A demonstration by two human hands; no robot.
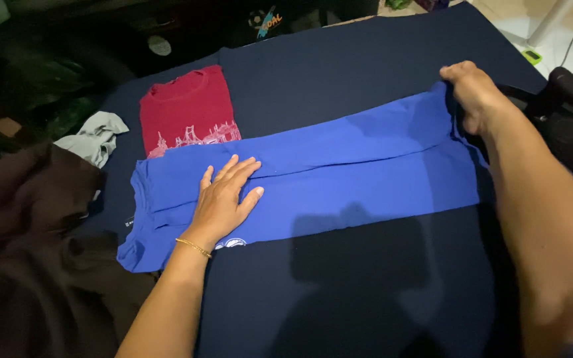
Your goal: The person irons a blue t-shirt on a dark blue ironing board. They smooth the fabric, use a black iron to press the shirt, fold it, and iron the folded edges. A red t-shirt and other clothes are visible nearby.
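We have the blue shirt [339, 179] folded into a long strip, left hand [223, 199] flat on it, right hand [472, 93] pinching its far end; the crosswise folds remain, while the red shirt [187, 109] lies folded.

From my feed I find one sign-like thing: a small logo patch [268, 20] at the top edge, on dark material beyond the navy cloth [366, 278], with light lettering crossed by a slanting teal and orange stroke. I see no packages or screens.
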